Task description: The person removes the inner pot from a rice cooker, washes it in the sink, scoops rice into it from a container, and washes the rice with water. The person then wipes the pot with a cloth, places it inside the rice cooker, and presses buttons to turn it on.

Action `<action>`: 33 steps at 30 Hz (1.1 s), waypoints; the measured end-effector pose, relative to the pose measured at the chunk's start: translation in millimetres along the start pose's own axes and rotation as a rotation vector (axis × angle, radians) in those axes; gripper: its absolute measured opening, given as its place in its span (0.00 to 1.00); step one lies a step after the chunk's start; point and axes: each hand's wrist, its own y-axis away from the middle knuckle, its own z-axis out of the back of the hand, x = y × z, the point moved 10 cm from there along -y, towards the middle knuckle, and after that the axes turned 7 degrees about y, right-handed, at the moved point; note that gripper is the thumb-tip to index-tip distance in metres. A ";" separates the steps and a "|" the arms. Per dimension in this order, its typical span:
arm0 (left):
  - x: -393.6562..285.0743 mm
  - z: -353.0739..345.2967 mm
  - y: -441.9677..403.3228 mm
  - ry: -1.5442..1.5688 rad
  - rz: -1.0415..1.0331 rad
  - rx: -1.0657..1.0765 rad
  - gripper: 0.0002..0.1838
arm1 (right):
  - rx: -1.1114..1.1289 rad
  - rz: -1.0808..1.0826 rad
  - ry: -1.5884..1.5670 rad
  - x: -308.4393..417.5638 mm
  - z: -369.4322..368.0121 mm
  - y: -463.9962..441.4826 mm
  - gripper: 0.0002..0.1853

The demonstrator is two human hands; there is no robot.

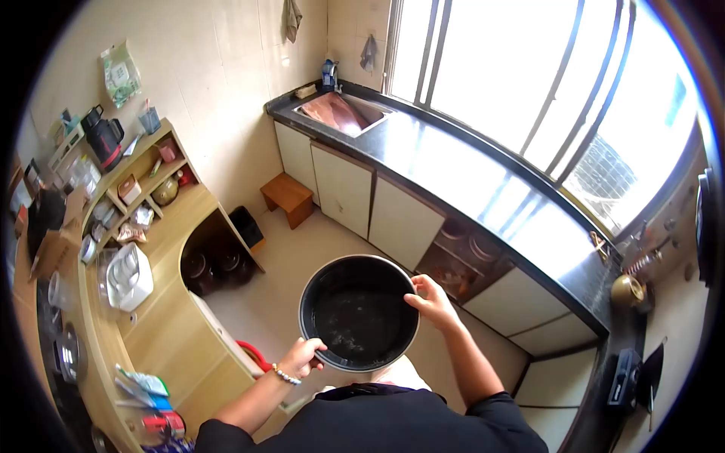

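A deep round black pot (359, 302) with a pale metal rim is held in front of my body, its mouth facing up toward me. Whitish specks and a shine show on its dark bottom; I cannot tell whether that is liquid. My left hand (300, 358), with a beaded bracelet on the wrist, is closed on the near left rim, thumb on top. My right hand (430, 300) grips the right side of the rim. The fingers under the pot are partly hidden.
A dark counter (453, 174) with a sink (370, 117) runs below the window. On the left stands a curved wooden cabinet (177, 302) bearing a white dish rack (140, 294) and a black thermos (102, 136). A small wooden stool (287, 195) and a black bin (245, 226) are on the floor.
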 end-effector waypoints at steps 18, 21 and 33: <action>-414.4 -124.0 -302.3 -0.030 -0.381 0.298 0.10 | -0.115 -0.882 -0.820 -171.5 58.2 -333.5 0.17; -484.2 -74.0 -378.2 -0.113 -0.387 0.233 0.05 | -0.334 -0.828 -0.898 -207.0 70.4 -383.5 0.13; -734.0 -71.8 -553.4 -0.103 -0.572 0.153 0.21 | -0.920 -0.887 -1.081 -307.8 97.7 -500.5 0.04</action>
